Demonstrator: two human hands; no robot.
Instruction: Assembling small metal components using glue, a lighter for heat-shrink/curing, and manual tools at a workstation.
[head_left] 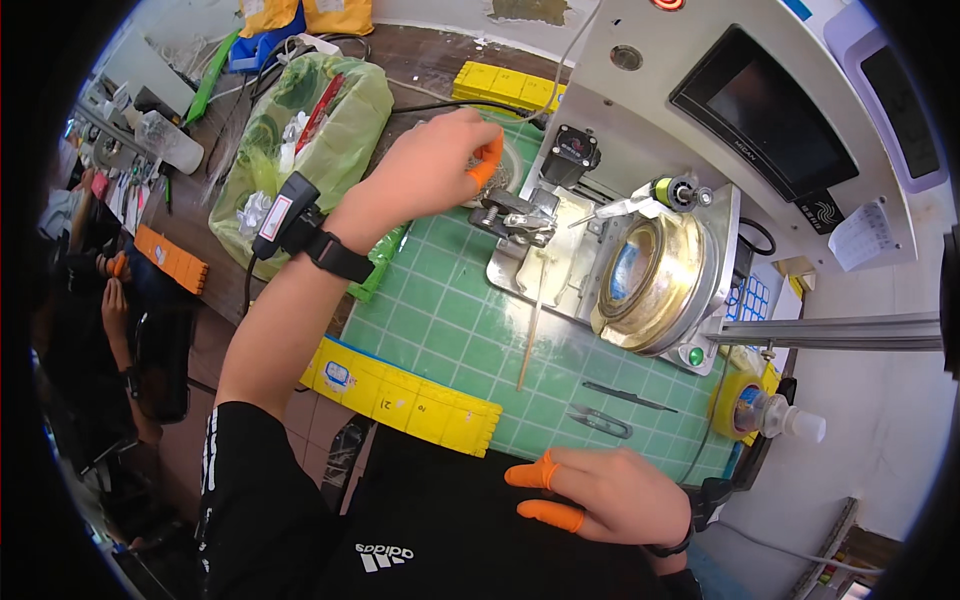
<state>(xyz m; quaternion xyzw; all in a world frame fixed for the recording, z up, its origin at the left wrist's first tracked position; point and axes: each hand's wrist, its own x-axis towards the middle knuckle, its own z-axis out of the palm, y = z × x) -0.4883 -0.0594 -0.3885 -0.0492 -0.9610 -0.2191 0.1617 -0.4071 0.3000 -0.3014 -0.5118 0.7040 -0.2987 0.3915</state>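
My left hand [430, 168], with orange finger cots on its fingertips, reaches over a small round clear dish [511, 167] of tiny pieces beside a bench machine [640, 270]. Its thumb and finger are pinched together at the dish; whatever lies between them is too small to make out. By the front edge of the green gridded mat [470, 340] is my right hand [625, 490], its cot-covered thumb and finger apart and holding nothing. Near that hand lie dark tweezers [628, 397] and thread snips [601, 422]. A thin wooden stick [533, 330] leans from the machine's metal plate onto the mat.
Left of the mat stands a bin lined with a green bag [370, 110]. Yellow notched strips lie in front [400, 393] and behind [505, 88]. The machine's screen [760, 110] rises at back right; a clear bottle [775, 415] stands at right. Another person's hand [115, 300] shows far left.
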